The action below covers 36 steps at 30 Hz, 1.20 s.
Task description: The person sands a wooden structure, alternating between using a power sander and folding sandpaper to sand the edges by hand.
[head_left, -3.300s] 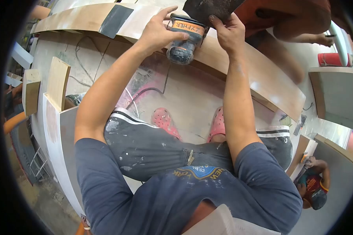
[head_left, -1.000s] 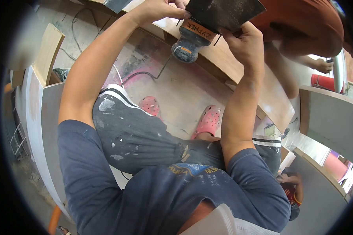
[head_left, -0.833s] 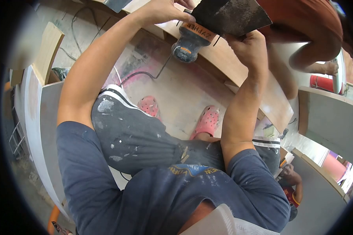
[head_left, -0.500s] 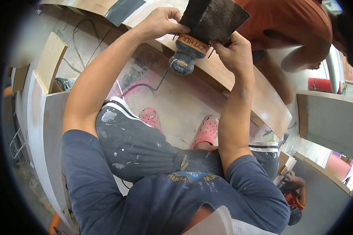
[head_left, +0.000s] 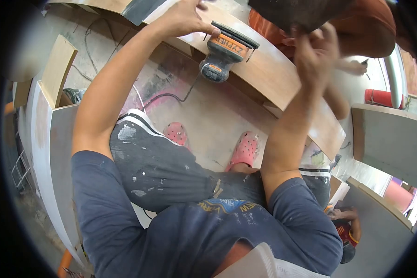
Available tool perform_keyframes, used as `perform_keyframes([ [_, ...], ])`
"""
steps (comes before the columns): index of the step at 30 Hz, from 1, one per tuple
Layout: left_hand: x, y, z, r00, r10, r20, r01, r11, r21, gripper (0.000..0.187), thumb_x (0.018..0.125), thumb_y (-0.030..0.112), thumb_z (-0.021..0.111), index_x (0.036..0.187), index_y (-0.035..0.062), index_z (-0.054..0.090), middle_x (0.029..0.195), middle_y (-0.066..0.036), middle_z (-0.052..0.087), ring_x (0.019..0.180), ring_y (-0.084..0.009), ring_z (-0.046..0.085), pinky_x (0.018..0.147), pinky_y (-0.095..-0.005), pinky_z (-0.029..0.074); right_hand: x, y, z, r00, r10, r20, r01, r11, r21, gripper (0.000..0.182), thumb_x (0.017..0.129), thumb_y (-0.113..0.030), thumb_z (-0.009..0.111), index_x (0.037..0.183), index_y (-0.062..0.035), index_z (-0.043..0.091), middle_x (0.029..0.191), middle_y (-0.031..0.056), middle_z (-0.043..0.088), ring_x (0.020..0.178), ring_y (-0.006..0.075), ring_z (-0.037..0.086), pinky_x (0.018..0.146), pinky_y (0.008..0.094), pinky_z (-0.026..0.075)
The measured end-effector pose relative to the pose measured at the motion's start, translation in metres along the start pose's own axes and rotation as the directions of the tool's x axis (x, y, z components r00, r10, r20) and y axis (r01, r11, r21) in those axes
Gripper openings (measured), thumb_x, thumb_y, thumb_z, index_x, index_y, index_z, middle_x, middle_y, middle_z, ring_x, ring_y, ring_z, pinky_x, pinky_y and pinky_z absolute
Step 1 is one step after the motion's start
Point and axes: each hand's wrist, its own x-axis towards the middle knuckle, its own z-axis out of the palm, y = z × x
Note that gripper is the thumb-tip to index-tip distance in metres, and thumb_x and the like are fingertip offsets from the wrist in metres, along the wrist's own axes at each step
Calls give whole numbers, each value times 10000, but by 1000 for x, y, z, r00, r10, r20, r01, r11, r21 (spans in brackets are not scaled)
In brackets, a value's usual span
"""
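Observation:
A black and orange sander [head_left: 224, 50] lies on its side on the long curved wooden panel, its flat pad turned up and away from me. My left hand [head_left: 189, 19] is beside it, fingers apart, the thumb at the pad's left end. Farther right, my right hand [head_left: 314, 53] is raised and blurred, its fingers pinched on the lower edge of a dark sheet [head_left: 299, 11]. The sheet hangs clear of the sander and runs out of view at the top.
The curved wooden panel [head_left: 282, 83] crosses in front of me. Behind it a person in orange [head_left: 368, 28] bends close to the sheet. Another person [head_left: 347, 227] works at lower right. A cable [head_left: 164, 96] runs over the floor between my legs. Pale panels stand at both sides.
The dark sheet has moved off the sander's pad, up and to the right with my right hand. My left hand has let go of the sheet and moved slightly up.

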Motion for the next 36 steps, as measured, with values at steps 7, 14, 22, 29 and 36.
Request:
perform_keyframes([
  [7,-11,27,3,937,350,16,-349,930,113,833,621,123,826,1384,176,498,1196,-41,573,830,-126,529,749,-285,511,8,-72,-24,957,123,263,34,850,-525,247,789,-55,747,1008,28,670,819,20,664,761,98,601,673,225,487],
  [14,-12,45,6,998,56,30,-37,897,-440,311,851,53,698,1145,21,603,920,-78,671,822,-158,639,804,-285,530,18,-68,11,942,12,334,215,744,-633,252,754,-21,698,1000,10,657,771,86,603,736,172,614,645,261,476],
  [22,6,-16,19,1000,-6,12,12,690,-724,177,871,149,730,1002,58,654,911,-21,694,867,-106,652,831,-254,500,-25,60,22,916,400,-17,-360,841,403,417,719,-86,846,1046,29,615,916,73,656,879,149,632,768,261,507],
  [29,3,0,11,994,96,59,-66,916,-395,228,832,185,764,994,47,681,886,-12,685,859,-102,628,798,-248,480,-19,46,17,972,221,81,-221,975,-8,251,806,26,725,1052,10,681,923,62,725,828,107,666,727,255,544],
  [36,3,15,8,998,32,57,-24,990,-140,183,827,128,736,955,3,696,853,-46,691,816,-111,629,734,-268,507,-32,61,-7,993,51,104,-6,920,-392,224,768,-42,778,971,-13,688,812,55,698,734,99,634,666,263,512],
])
